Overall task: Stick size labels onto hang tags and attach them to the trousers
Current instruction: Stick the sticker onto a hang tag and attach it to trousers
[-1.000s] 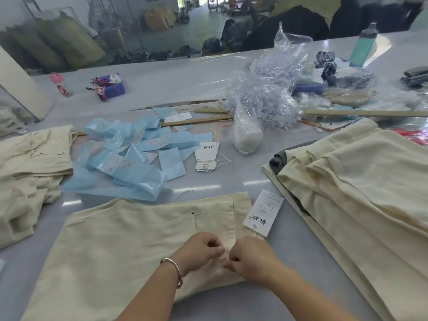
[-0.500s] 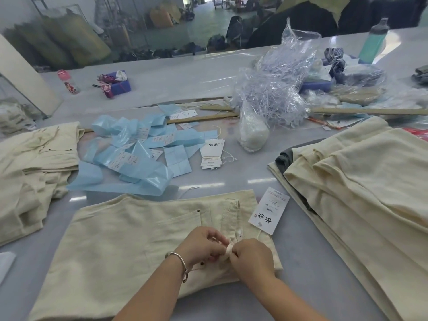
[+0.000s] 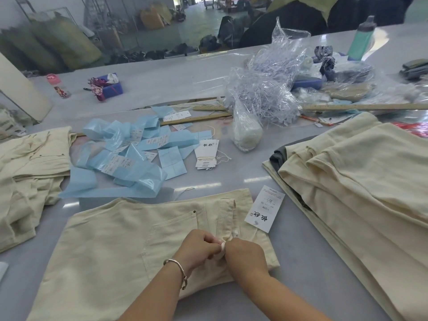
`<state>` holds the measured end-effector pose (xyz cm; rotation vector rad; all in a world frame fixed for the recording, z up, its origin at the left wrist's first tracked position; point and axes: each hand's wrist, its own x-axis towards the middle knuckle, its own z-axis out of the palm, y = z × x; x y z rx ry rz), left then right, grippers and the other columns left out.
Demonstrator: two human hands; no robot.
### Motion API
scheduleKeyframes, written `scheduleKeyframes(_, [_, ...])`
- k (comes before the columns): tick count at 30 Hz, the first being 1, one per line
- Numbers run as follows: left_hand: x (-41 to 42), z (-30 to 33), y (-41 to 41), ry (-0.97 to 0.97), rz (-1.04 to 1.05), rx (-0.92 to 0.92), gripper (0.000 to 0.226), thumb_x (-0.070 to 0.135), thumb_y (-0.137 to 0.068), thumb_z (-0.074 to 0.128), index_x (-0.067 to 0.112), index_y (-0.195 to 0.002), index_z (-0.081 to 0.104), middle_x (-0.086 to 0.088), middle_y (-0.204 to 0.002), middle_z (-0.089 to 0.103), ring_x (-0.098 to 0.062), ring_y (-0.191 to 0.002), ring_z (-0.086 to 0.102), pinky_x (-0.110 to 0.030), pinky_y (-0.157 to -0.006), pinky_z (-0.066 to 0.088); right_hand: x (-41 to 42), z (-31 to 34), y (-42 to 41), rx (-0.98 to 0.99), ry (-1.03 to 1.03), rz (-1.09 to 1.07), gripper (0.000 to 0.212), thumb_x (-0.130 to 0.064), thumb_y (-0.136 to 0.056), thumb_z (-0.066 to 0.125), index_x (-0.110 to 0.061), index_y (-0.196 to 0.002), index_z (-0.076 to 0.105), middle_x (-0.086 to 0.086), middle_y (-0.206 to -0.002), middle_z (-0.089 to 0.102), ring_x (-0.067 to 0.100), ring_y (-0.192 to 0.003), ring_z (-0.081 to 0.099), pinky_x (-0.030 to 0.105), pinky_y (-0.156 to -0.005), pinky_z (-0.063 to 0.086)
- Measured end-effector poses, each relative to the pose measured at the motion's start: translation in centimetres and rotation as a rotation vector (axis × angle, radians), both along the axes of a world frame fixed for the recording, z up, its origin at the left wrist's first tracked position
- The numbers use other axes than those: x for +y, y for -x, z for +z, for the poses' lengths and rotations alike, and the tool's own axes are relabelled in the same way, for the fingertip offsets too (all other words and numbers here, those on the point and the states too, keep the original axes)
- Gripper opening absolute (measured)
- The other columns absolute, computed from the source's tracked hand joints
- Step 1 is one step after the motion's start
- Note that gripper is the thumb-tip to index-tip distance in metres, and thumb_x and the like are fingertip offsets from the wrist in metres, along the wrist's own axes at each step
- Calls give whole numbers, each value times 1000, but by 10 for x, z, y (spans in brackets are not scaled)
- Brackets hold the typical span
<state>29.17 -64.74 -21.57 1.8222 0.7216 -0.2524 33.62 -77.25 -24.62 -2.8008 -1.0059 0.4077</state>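
Cream trousers (image 3: 120, 246) bunch where left hand (image 3: 196, 247) and right hand (image 3: 245, 253) pinch them together; keep the hang tag (image 3: 264, 208), just beyond the right hand, lying flat and its string untwisted.

One head-worn camera looks forward and down across the bench (image 3: 301, 262), close above the trousers (image 3: 111, 246) at 6 o'clock; the far workshop floor shows at 12 o'clock.

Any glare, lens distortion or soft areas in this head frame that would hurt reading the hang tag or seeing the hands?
Head view: bright glare streaks on the table near the blue strips; wide-angle bending curves the wooden ruler and far edge; the background is soft. The hang tag is sharp enough for its large characters, small print is not legible; left hand and right hand are evenly lit.
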Motion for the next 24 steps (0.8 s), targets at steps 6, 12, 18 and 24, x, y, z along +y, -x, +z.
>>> scheduleKeyframes(6, [12, 9, -8, -1, -170, 131, 19, 0, -78, 60, 10, -72, 75, 3, -49, 51, -4, -38, 36, -16, -39, 24, -2, 2, -5, 30, -58, -2, 30, -28, -98, 42, -16, -109, 66, 8, -111, 66, 29, -101, 61, 29, -69, 30])
scheduleKeyframes(12, [6, -2, -4, 74, -44, 32, 16, 2, -80, 62, 10, -72, 73, 3, -50, 50, -6, -41, 37, -19, -41, 25, 2, 2, -10, 32, -8, -6, 27, -20, -98, 41, -11, -109, 64, 9, -111, 65, 31, -101, 62, 30, -68, 31])
scheduleKeyframes(18, [2, -9, -8, -61, -23, -119, 25, 5, -86, 62, 15, -63, 60, 14, -48, 51, 4, -40, 40, -10, -44, 31, -8, 11, -16, 219, -215, -16, 19, -31, -92, 48, -23, -105, 60, 0, -112, 53, 23, -97, 60, 30, -71, 39])
scheduleKeyframes(24, [4, -7, -4, 92, 172, -227, 12, -1, -89, 54, -3, -78, 59, -2, -64, 67, -7, -47, 49, -15, -44, 38, -56, 8, -60, 91, -481, -371, 26, -30, -87, 66, -25, -112, 60, -14, -116, 52, 12, -89, 60, 25, -70, 41])
